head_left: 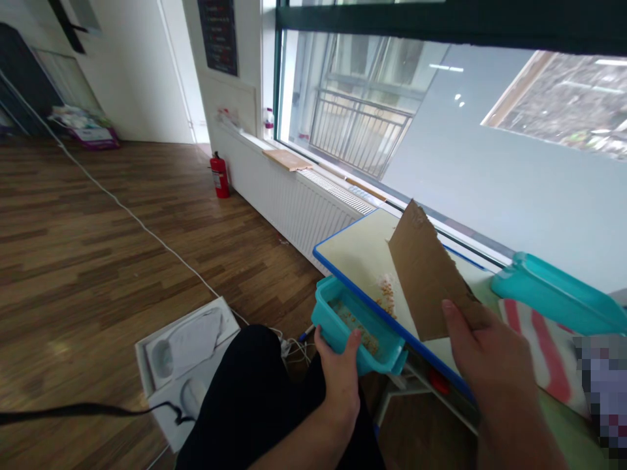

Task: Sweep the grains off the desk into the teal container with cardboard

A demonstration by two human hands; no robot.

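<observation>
Right hand [494, 359] and left are both occupied. The right is nearly closed, pinching the cardboard [426, 274] at its near end, thumb on the edge; its other fingers are hidden from view. The cardboard is over the table [353, 248], its long axis running from the window side back toward the person, slanting down and rightward in the view. It stands tilted on a long side, with the broad brown face turned toward the left and the ragged long edge uppermost on the window side. Its lower edge seems to meet the tabletop, just beside the spilled grains [386, 297], which lie between it and the table's blue rim.

Left hand [337, 372] is half curled around the near long wall of the tub [329, 328], gripping it from outside and below. The tub sits just under the table's edge, above the person's knees, open side up; its long axis runs roughly along that edge, from upper left to lower right. More grains [355, 326] cover its floor.

Farther right on the table are a second tub [558, 294] and a striped cloth [533, 339], close together. A white box [169, 424] rests on the floor, left of the knees.
</observation>
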